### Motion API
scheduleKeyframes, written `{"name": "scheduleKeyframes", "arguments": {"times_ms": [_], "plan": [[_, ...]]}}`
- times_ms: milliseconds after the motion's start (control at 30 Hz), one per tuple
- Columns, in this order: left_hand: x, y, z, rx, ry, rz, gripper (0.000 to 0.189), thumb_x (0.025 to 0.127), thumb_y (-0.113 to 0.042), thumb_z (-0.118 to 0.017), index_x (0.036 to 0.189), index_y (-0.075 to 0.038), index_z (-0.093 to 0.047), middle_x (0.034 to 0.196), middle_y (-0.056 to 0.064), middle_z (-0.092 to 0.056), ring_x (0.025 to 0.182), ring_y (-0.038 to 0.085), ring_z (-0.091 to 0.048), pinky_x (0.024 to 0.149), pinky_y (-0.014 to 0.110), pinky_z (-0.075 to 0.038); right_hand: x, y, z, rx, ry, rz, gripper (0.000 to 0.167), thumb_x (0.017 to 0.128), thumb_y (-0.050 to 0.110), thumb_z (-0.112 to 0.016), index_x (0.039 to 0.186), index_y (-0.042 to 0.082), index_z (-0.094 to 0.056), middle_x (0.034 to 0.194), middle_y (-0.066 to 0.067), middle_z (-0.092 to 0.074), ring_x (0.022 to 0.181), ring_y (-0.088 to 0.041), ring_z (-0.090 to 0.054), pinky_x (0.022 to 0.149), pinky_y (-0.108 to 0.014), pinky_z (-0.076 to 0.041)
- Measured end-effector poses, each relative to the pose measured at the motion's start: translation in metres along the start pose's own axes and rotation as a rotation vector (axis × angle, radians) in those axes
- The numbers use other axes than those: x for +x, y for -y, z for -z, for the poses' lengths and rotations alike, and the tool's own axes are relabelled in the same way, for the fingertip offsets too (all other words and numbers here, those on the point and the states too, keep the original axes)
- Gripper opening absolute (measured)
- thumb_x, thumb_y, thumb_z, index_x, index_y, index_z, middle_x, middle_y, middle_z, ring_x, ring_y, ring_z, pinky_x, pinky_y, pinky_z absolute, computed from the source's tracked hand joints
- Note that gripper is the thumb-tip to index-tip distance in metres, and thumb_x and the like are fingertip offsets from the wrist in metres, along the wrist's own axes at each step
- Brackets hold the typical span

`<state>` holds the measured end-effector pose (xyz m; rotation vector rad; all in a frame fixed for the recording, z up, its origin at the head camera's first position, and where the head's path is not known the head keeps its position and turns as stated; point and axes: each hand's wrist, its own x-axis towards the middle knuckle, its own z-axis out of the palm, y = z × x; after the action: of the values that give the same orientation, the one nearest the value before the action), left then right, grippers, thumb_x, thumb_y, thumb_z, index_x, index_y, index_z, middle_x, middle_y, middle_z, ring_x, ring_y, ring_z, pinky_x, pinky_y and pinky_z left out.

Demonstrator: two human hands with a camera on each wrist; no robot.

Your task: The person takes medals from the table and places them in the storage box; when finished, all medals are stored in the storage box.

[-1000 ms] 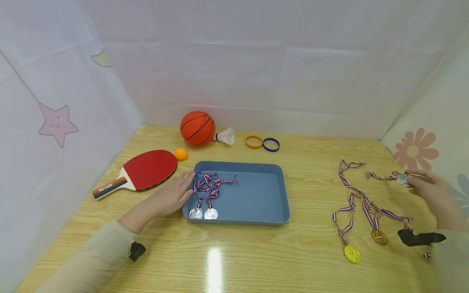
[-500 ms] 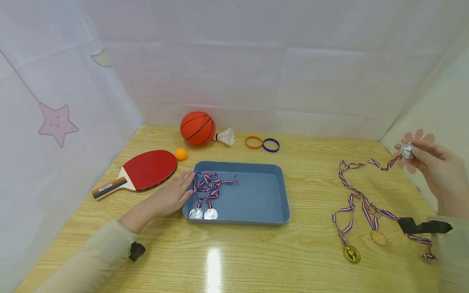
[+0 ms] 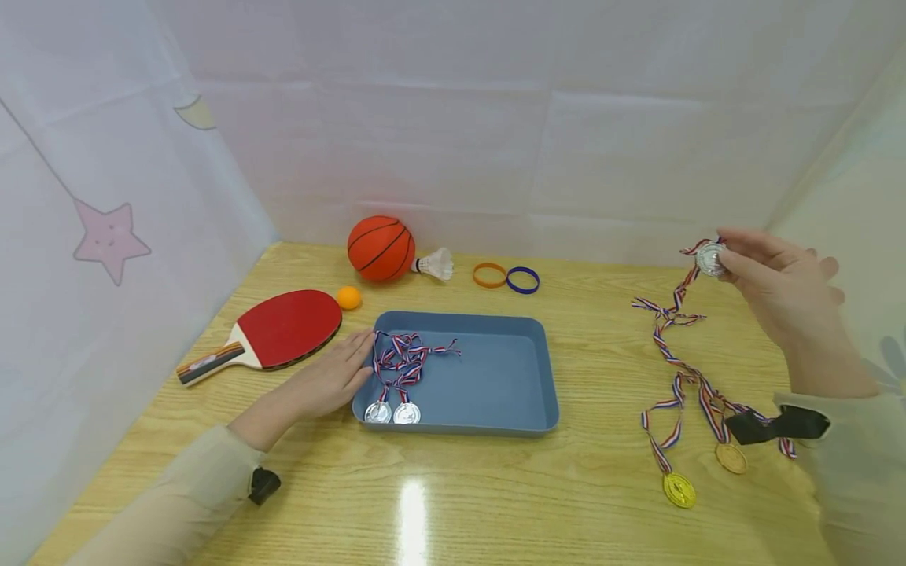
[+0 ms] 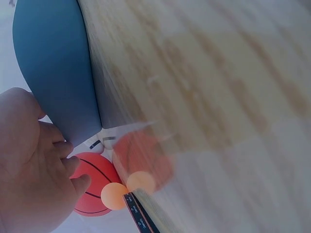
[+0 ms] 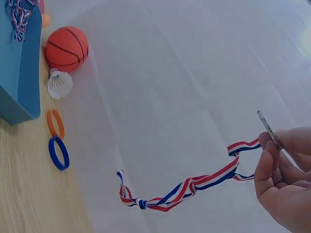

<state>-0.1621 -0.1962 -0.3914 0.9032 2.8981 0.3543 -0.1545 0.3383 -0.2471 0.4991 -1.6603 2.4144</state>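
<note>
In the right part of the head view, a silver medal (image 3: 711, 259) is pinched between the thumb and fingers of the right hand (image 3: 782, 295), raised above the table (image 3: 594, 487). By the fingers only the disc's rim area is gripped, so a slip seems possible if the ribbon (image 5: 214, 179) is tugged. That ribbon is left dangling, and in the head view its knotted end is seen over the top of the loose ribbons (image 3: 668, 346); whether they touch cannot be told. Should they be caught together, the gold medal (image 3: 679, 490) and the bronze-toned medal (image 3: 731, 458) could be dragged along.

At centre left, the left wall of the blue tray (image 3: 488, 377) is touched by the left hand (image 3: 340, 373), fingers extended and holding nothing; by a firm push there the tray could be shifted.

Bare wood is found between the tray and the loose ribbons. Open floor is offered in the tray's right part, while its lower left corner is taken by two silver medals (image 3: 406, 413). Behind the tray's far rim, room is narrowed by two wristbands (image 3: 522, 281).
</note>
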Motion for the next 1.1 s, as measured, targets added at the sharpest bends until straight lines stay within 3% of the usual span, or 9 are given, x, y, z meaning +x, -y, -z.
{"name": "scheduleKeyframes", "arguments": {"times_ms": [67,333,467,567,733,933,1100], "plan": [[0.0,0.001,0.0,0.003,0.003,0.002,0.06,0.098,-0.026,-0.04,0.144,0.005,-0.017,0.15,0.019,-0.016,0.136,0.036,-0.013,0.107,0.048,-0.017,0.004,0.0,-0.014,0.033,0.016,-0.025,0.031,0.088,-0.015,-0.046,0.115,-0.008,-0.06,0.099,-0.013,-0.064,0.082,-0.018,-0.06,0.071,-0.022,-0.051],[0.001,0.001,0.0,-0.013,-0.014,-0.018,0.059,0.098,-0.024,-0.041,0.143,0.007,-0.018,0.149,0.022,-0.017,0.135,0.039,-0.013,0.107,0.049,-0.018,0.012,-0.018,-0.061,-0.089,0.198,-0.024,0.032,0.09,-0.013,-0.046,0.117,-0.004,-0.061,0.098,-0.009,-0.064,0.083,-0.015,-0.06,0.072,-0.021,-0.05],[0.001,0.002,-0.001,-0.005,-0.018,-0.02,0.059,0.098,-0.024,-0.041,0.143,0.007,-0.019,0.149,0.021,-0.018,0.135,0.038,-0.014,0.107,0.049,-0.018,0.014,-0.032,-0.079,-0.172,0.251,-0.069,0.031,0.091,-0.008,-0.048,0.116,0.003,-0.063,0.098,-0.005,-0.063,0.082,-0.013,-0.06,0.072,-0.022,-0.049],[0.0,0.002,-0.001,-0.007,-0.016,-0.019,0.059,0.098,-0.025,-0.04,0.143,0.006,-0.019,0.149,0.021,-0.018,0.135,0.038,-0.014,0.107,0.049,-0.018,0.015,-0.044,-0.091,-0.257,0.268,-0.15,0.029,0.091,-0.002,-0.053,0.116,0.008,-0.064,0.101,-0.003,-0.063,0.084,-0.012,-0.059,0.074,-0.022,-0.049],[0.001,0.001,-0.001,-0.015,-0.007,-0.012,0.059,0.098,-0.025,-0.04,0.143,0.006,-0.018,0.149,0.02,-0.016,0.135,0.038,-0.013,0.107,0.049,-0.018,0.018,-0.067,-0.109,-0.378,0.307,-0.235,0.03,0.09,0.005,-0.058,0.12,0.005,-0.06,0.105,-0.004,-0.063,0.086,-0.014,-0.059,0.074,-0.024,-0.05],[0.001,-0.001,0.001,-0.008,-0.002,-0.005,0.059,0.098,-0.024,-0.041,0.143,0.007,-0.019,0.149,0.02,-0.017,0.135,0.039,-0.014,0.107,0.05,-0.018,0.021,-0.098,-0.133,-0.495,0.334,-0.29,0.036,0.091,0.007,-0.057,0.126,-0.001,-0.053,0.111,-0.006,-0.06,0.089,-0.016,-0.058,0.079,-0.032,-0.049],[0.0,-0.002,0.002,-0.002,-0.005,-0.012,0.059,0.098,-0.023,-0.041,0.143,0.008,-0.019,0.148,0.021,-0.018,0.135,0.039,-0.014,0.107,0.05,-0.018,0.019,-0.124,-0.149,-0.508,0.332,-0.291,0.034,0.09,0.004,-0.057,0.124,-0.001,-0.055,0.114,-0.012,-0.061,0.093,-0.019,-0.058,0.077,-0.032,-0.05]]}}
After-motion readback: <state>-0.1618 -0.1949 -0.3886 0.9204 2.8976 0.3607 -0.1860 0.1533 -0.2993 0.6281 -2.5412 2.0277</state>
